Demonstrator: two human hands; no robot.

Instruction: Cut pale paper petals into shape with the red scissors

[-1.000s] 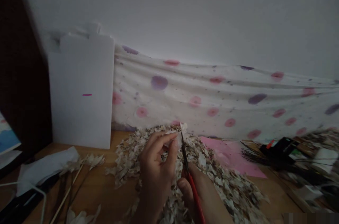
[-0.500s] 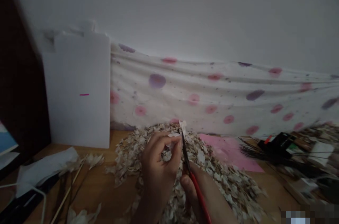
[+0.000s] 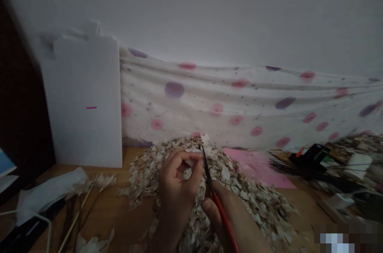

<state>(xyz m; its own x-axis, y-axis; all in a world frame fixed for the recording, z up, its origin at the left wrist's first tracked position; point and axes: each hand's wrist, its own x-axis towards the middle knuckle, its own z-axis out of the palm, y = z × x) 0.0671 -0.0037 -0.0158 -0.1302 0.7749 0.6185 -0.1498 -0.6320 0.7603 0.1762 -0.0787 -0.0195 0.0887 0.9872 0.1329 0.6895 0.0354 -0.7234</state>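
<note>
My left hand (image 3: 178,189) is curled in a pinch, holding a small pale scrap (image 3: 191,162) between thumb and fingertips. My right hand (image 3: 230,221) grips red-handled scissors (image 3: 214,193), whose dark blades point up and lie against the scrap beside my left fingers. Both hands hover over a large heap of pale cut flakes (image 3: 257,201) on the wooden table (image 3: 113,205). A white fragment (image 3: 205,139) pokes up just past the blade tips.
A white foam board (image 3: 85,101) leans on the wall at left. A dotted cloth (image 3: 245,105) hangs along the back. Pink paper (image 3: 257,167) lies behind the heap. Dark twigs and boxes (image 3: 323,161) crowd the right. Sticks and white paper (image 3: 50,193) lie at left.
The view has drifted slightly, so the scene shifts left. My left fingers have curled tighter on the scrap and the scissor blades have moved a little left.
</note>
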